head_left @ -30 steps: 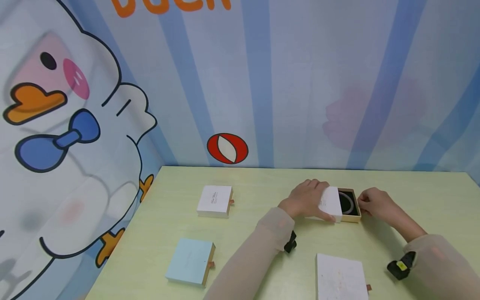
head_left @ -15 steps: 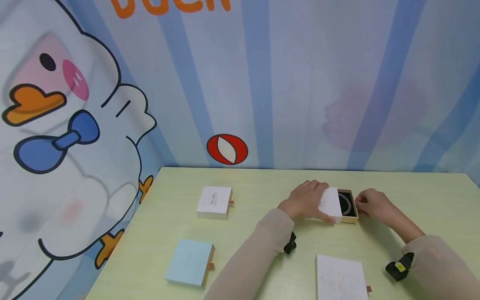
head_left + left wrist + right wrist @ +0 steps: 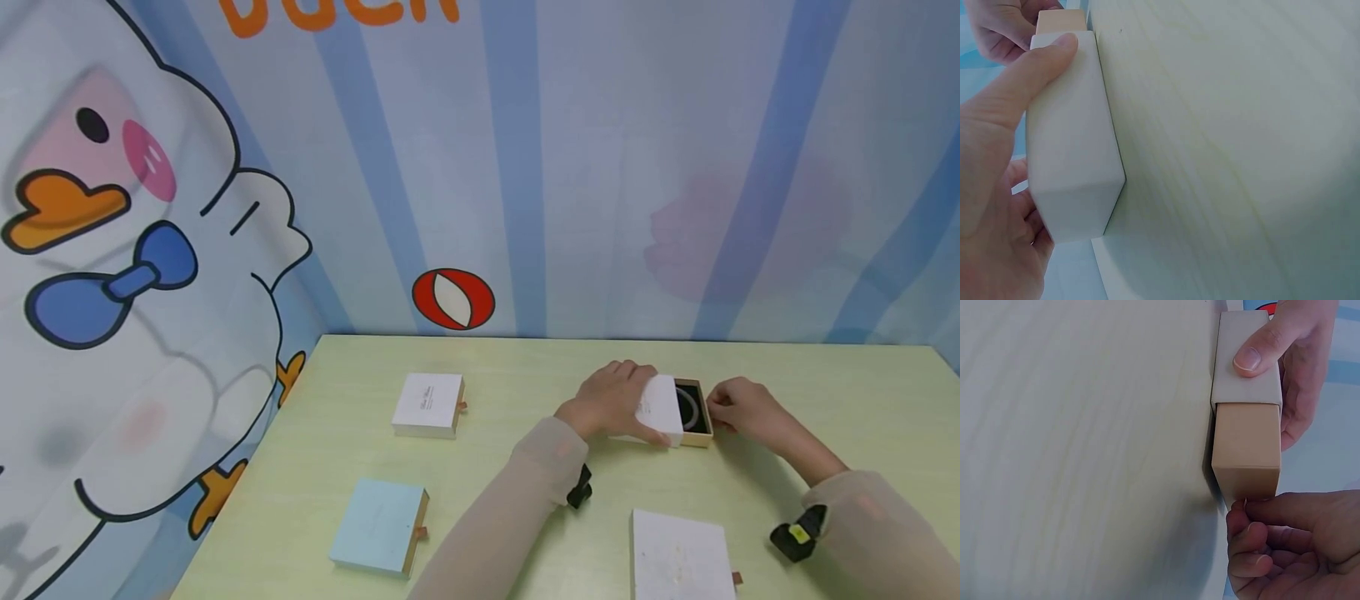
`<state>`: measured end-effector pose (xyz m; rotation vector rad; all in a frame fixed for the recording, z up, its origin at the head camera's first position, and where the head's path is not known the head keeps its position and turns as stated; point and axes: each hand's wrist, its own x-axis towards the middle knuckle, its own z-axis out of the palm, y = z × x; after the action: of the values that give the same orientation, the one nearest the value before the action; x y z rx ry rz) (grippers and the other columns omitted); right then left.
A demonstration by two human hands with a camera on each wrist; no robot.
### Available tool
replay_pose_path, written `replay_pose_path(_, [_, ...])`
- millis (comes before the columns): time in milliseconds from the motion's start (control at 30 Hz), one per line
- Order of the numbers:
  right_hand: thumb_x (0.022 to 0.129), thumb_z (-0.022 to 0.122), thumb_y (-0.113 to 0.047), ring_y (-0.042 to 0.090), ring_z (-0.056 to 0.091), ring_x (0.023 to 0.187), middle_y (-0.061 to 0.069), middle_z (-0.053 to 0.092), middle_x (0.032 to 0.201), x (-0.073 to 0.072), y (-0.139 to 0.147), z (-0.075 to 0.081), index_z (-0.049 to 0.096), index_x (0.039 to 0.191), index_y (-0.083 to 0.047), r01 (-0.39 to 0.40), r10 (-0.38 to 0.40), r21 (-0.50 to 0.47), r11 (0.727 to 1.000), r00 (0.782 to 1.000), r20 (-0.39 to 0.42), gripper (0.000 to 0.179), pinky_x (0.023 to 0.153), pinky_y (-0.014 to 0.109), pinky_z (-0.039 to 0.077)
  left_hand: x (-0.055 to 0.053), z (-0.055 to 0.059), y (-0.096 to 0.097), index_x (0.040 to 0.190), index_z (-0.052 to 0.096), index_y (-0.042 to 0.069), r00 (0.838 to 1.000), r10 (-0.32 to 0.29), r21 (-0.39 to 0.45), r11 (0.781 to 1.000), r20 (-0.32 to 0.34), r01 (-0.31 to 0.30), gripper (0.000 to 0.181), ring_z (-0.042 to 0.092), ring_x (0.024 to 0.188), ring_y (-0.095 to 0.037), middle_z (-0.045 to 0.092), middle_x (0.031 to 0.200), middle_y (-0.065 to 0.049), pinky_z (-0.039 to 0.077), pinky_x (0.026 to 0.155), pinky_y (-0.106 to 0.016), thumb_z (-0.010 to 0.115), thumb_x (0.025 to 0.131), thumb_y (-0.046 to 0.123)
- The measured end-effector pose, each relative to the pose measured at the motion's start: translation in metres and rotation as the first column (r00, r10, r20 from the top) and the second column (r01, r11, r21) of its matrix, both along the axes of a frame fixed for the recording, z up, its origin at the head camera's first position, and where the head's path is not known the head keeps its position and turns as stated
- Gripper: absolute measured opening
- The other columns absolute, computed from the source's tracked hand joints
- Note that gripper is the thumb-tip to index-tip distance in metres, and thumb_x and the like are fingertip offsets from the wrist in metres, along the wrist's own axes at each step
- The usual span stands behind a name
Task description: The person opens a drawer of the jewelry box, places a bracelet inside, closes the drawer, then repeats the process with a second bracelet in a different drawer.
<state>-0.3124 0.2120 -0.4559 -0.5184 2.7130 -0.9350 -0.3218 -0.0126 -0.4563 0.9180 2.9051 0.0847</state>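
Note:
A white drawer box (image 3: 661, 410) stands at the back right of the table, its tan inner drawer (image 3: 1247, 434) partly out to the right. Inside the drawer, on black lining, lies a pale ring-shaped piece like a bangle (image 3: 692, 408), partly under the sleeve. My left hand (image 3: 613, 402) grips the white sleeve, thumb on the near side and fingers across the top and far side. At the drawer's outer end my right hand (image 3: 746, 407) has thumb and forefinger pinched together against the end face; the pull tab there is hidden by the fingertips.
Another white box (image 3: 428, 404) lies at the back left, with a light blue box (image 3: 379, 526) in front of it. A larger white box (image 3: 681, 554) is near the front right. Each has a small brown tab on its right side. A printed backdrop (image 3: 585, 167) rises behind the table.
The drawer has slid slightly left into its sleeve, and my right hand has moved left with it. Less of the ring shows now. My left hand keeps its grip on the sleeve.

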Motion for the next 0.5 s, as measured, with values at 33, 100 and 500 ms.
replay_pose_path(33, [0.098,0.050,0.004,0.018,0.043,0.056,0.002,0.049,0.060,0.0000,-0.0003,-0.0002,0.059,0.078,0.002,-0.001,0.001,0.001,1.000,1.000,-0.001,0.022,0.057,0.033,0.036,0.0001,-0.0003,0.0001,0.153,0.034,0.019,1.000,0.000,0.001,1.000,0.001,0.000,0.101,0.045,0.117,-0.008,0.047,0.139,0.005,0.035,0.100,-0.019,0.069,0.076,0.074])
replay_pose_path(100, [0.098,0.050,0.004,0.018,0.043,0.056,0.002,0.048,0.060,0.0000,-0.0008,-0.0006,0.058,0.077,0.002,-0.004,0.004,0.003,1.000,1.000,-0.003,0.022,0.057,0.033,0.036,0.0003,-0.0004,-0.0001,0.153,0.033,0.019,1.000,0.001,0.000,1.000,0.005,-0.001,0.101,0.044,0.118,-0.008,0.047,0.139,0.004,0.035,0.100,-0.019,0.069,0.076,0.074])
replay_pose_path(500, [0.098,0.051,0.003,0.017,0.042,0.054,0.000,0.046,0.057,0.0001,-0.0034,-0.0008,0.056,0.075,-0.001,-0.031,0.031,0.005,1.000,0.999,-0.020,0.024,0.056,0.031,0.034,-0.0013,-0.0044,-0.0002,0.153,0.032,0.020,1.000,0.000,-0.003,1.000,0.002,0.000,0.101,0.044,0.116,-0.008,0.047,0.138,0.005,0.035,0.100,-0.019,0.068,0.076,0.075])
